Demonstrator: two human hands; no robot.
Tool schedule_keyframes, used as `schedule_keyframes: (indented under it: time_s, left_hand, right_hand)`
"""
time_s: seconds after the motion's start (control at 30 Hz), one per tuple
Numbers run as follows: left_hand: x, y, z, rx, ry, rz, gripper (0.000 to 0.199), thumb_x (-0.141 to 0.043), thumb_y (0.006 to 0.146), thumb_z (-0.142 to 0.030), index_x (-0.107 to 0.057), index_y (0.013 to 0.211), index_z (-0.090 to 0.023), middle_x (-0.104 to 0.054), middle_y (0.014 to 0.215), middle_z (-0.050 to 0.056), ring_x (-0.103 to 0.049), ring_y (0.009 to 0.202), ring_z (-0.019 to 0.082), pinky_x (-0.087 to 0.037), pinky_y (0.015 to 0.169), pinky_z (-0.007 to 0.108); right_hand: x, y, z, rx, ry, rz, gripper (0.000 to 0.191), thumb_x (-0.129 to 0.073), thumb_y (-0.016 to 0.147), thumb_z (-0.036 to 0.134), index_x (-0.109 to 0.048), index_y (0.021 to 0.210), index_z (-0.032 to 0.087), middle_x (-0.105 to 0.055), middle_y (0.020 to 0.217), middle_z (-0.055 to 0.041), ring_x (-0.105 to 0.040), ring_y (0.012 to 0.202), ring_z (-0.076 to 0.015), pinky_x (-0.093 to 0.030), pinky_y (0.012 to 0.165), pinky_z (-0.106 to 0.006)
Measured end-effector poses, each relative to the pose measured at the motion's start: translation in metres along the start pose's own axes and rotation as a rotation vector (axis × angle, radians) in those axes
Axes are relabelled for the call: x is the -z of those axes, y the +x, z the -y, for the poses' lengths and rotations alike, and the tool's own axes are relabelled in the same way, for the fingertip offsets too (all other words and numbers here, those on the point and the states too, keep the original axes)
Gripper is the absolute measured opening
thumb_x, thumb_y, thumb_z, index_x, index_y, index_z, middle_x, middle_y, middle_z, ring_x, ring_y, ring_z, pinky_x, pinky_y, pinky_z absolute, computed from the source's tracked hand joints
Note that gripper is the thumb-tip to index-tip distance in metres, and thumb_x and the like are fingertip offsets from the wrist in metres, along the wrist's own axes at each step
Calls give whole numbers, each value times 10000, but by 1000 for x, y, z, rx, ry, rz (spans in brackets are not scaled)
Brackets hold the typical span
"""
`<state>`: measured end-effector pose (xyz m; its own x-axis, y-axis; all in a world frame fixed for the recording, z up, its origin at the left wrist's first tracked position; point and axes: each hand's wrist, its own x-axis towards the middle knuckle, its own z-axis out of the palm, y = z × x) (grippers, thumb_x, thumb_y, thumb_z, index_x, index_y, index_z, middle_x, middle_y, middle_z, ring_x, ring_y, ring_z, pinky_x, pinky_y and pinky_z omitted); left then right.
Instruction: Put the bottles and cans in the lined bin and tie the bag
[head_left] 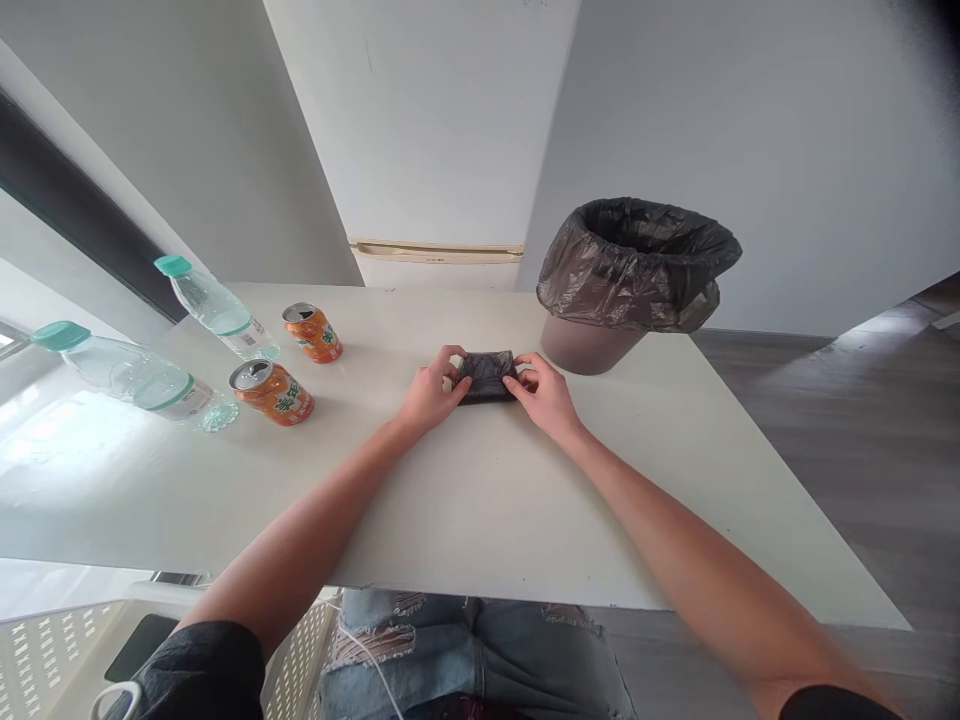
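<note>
Head view | I see the left hand (436, 388) and right hand (549, 396) pinching opposite ends of the folded black bag (486, 384) | bag on the table (480, 500), near the bin (589, 348) | I'd pinch both ends evenly, smoothing creases flat.

white fridge (435, 120) beyond white table (465, 510); grey wall (750, 130); grey plank floor (817, 390) at right
</note>
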<state>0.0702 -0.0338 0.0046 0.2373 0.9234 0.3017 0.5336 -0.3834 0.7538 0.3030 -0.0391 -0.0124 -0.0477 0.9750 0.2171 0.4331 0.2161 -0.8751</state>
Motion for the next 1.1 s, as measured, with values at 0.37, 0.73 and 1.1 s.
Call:
schedule_keyframes:
  time_s: [0.37, 0.73, 1.1]
  left_hand:
    - [-8, 2, 14, 99, 160, 101, 351, -624, 929, -193, -503, 1252, -258, -550, 712, -75, -565, 669, 165, -447, 692, 284]
    - [-9, -1, 2, -343, 379, 91, 454, -359, 1122, -396, -460, 1523, -208, -398, 1661, 167, -374, 1556, 317, -331, 1278, 536]
    - [-28, -9, 23, -319, 516, 437, 849, -245, 1093, -658, -182, 1708, -77, -199, 1758, 207, -119, 1656, 330, -186, 1350, 529]
  right_hand:
    - [-5, -1, 2, -41, -91, 13, 240, -657, 877, 407, -521, 1009, 260, -628, 630, 71, -578, 614, -185, -425, 725, -332]
    - [-10, 1, -7, 37, -170, 14, 308, -651, 804, 258, -568, 1100, 253, -592, 796, 27, -583, 698, -190, -489, 707, -338]
    - [-10, -3, 10, 360, -482, 274, 550, -301, 1048, 241, -491, 1559, 175, -386, 1700, -119, -342, 1587, -276, -289, 1314, -526]
